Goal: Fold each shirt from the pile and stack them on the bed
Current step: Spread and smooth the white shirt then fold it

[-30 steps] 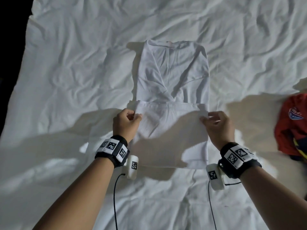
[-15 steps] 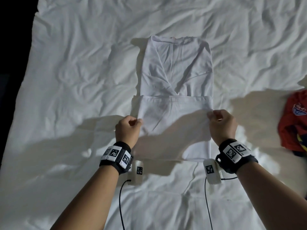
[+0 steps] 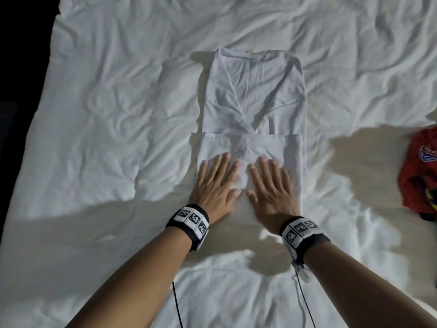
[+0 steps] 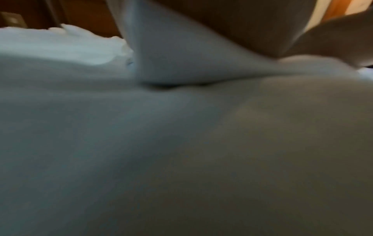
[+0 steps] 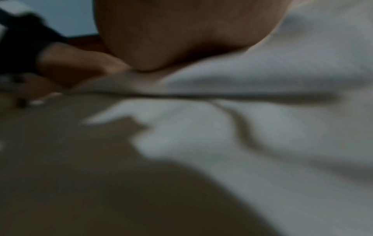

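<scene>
A: Left hand (image 3: pixel 214 185)?
B: Flat, fingers straight, pressing the folded lower flap of the white shirt (image 3: pixel 254 98). Half a second ago it pinched that flap's left corner.

A: Right hand (image 3: pixel 272 188)?
B: Same change: corner pinch released, palm now flat on the flap, just beside the left.

A: Shirt position?
B: Mid-bed (image 3: pixel 106 114), collar at 12 o'clock. Red garment (image 3: pixel 421 171) at 3 o'clock, apart.
</scene>
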Available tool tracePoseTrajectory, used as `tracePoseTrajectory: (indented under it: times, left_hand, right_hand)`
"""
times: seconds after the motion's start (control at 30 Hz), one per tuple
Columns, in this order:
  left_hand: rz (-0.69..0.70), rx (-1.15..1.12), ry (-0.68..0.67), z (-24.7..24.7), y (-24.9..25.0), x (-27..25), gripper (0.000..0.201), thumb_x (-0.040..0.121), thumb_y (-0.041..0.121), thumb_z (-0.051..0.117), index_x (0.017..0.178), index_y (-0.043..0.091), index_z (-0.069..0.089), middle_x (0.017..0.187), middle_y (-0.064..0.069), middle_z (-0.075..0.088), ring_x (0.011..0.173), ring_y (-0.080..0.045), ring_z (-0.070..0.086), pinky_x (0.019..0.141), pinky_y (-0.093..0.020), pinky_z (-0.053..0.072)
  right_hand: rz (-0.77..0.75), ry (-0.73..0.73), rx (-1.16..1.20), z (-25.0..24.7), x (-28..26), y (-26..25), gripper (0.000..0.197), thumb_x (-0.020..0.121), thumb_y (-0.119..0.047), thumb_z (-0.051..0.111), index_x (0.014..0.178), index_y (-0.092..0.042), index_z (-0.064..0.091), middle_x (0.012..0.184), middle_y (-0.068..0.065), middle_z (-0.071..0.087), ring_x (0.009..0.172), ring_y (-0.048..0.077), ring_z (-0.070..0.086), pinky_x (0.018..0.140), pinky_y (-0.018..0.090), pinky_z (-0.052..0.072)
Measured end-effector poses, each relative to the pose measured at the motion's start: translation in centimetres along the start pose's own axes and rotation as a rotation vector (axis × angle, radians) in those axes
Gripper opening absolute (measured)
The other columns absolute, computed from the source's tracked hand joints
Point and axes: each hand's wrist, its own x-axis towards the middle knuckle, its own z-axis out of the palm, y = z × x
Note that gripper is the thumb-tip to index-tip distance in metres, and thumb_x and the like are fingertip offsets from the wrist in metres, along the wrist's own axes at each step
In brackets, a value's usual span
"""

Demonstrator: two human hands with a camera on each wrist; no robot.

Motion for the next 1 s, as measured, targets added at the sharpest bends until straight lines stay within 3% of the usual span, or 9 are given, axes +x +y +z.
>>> tracePoseTrajectory:
  times: [0.13, 0.23, 0.33, 0.4, 0.57, 0.7, 0.77, 0.87, 1.0]
  left_hand:
    - [-0.264, -0.064, -0.049, 0.4, -3.0, -1.2, 0.076, 0.102, 0.059, 0.006, 0.162, 0.018, -0.017, 0.168, -0.01, -0.023, 0.156, -0.028, -0.021, 0.125, -0.058, -0.004]
    - [-0.416, -0.12, 0.036, -0.9, -2.5, -1.1, 0.078, 0.103, 0.057, 0.012, 0.164, 0.013, -0.006, 0.168, -0.015, -0.021, 0.156, -0.032, -0.02, 0.124, -0.061, -0.007]
    - [-0.142, -0.067, 0.144, -2.3, -0.1, 1.0, 0.073, 0.104, 0.052, 0.02, 0.165, 0.019, -0.003, 0.169, -0.015, -0.02, 0.157, -0.034, -0.016, 0.123, -0.063, -0.007]
    - [-0.02, -0.044, 0.079, -2.1, 0.7, 2.7, 0.071, 0.103, 0.056, 0.017, 0.163, 0.029, -0.01, 0.169, -0.01, -0.021, 0.156, -0.03, -0.019, 0.123, -0.064, -0.004]
    - [-0.183, -0.039, -0.072, -1.3, -2.9, 3.8, 0.072, 0.104, 0.06, 0.009, 0.157, 0.027, -0.026, 0.166, -0.005, -0.03, 0.153, -0.025, -0.028, 0.123, -0.062, -0.008]
    - [-0.281, -0.15, 0.056, -3.3, -4.0, 1.9, 0.074, 0.106, 0.054, 0.022, 0.164, 0.014, 0.0, 0.17, -0.014, -0.015, 0.156, -0.034, -0.018, 0.123, -0.063, -0.005]
    - [-0.134, -0.125, 0.104, -4.0, -3.1, -0.2, 0.074, 0.104, 0.051, 0.033, 0.163, 0.009, 0.016, 0.171, -0.017, -0.005, 0.158, -0.036, -0.009, 0.124, -0.065, 0.003]
    - [0.134, -0.091, 0.047, -3.9, -1.2, -4.1, 0.071, 0.1, 0.049, 0.042, 0.157, 0.007, 0.035, 0.17, -0.016, 0.016, 0.158, -0.034, 0.007, 0.121, -0.063, 0.017]
    - [0.211, -0.04, -0.075, -2.0, -0.1, -7.4, 0.078, 0.096, 0.049, 0.047, 0.158, 0.004, 0.032, 0.169, -0.017, 0.02, 0.157, -0.035, 0.012, 0.123, -0.06, 0.017]
  right_hand:
    - [0.236, -0.028, 0.007, 0.7, -0.4, 4.0, 0.072, 0.103, -0.063, 0.01, 0.162, -0.027, -0.01, 0.168, 0.006, -0.021, 0.155, 0.027, -0.019, 0.126, 0.052, -0.003]
    - [0.438, 0.058, 0.054, -0.7, -0.5, 4.5, 0.08, 0.101, -0.064, 0.007, 0.163, -0.014, -0.005, 0.168, 0.016, -0.015, 0.155, 0.032, -0.017, 0.125, 0.056, -0.002]
    - [0.186, 0.146, -0.045, -1.9, 0.7, 2.7, 0.075, 0.104, -0.055, 0.023, 0.163, -0.011, 0.008, 0.169, 0.019, -0.005, 0.156, 0.035, -0.009, 0.126, 0.055, -0.001]
    - [0.028, 0.117, -0.059, -1.6, 1.8, 2.0, 0.071, 0.106, -0.055, 0.024, 0.164, -0.019, 0.005, 0.17, 0.014, -0.008, 0.157, 0.033, -0.009, 0.126, 0.056, 0.001]
    - [0.267, 0.006, 0.041, -0.6, 3.3, 5.3, 0.074, 0.104, -0.062, 0.012, 0.163, -0.022, -0.009, 0.169, 0.004, -0.019, 0.156, 0.024, -0.018, 0.126, 0.053, -0.002]
    - [0.351, 0.066, 0.087, -2.1, 2.1, 5.1, 0.079, 0.102, -0.058, 0.012, 0.162, -0.009, -0.003, 0.17, 0.013, -0.011, 0.156, 0.031, -0.013, 0.126, 0.052, -0.005]
    - [0.218, 0.066, 0.08, -2.3, 0.1, 4.1, 0.076, 0.104, -0.054, 0.017, 0.163, -0.008, 0.001, 0.17, 0.014, -0.008, 0.156, 0.033, -0.012, 0.127, 0.051, -0.003]
    - [-0.061, -0.045, 0.083, -1.6, -3.6, 2.4, 0.077, 0.104, -0.057, 0.023, 0.163, -0.009, 0.01, 0.17, 0.01, -0.004, 0.157, 0.029, -0.009, 0.127, 0.051, 0.004]
    - [-0.21, -0.097, -0.008, -0.7, -6.8, 2.0, 0.087, 0.101, -0.06, 0.04, 0.162, -0.005, 0.01, 0.17, 0.012, -0.002, 0.157, 0.029, -0.007, 0.127, 0.051, 0.008]
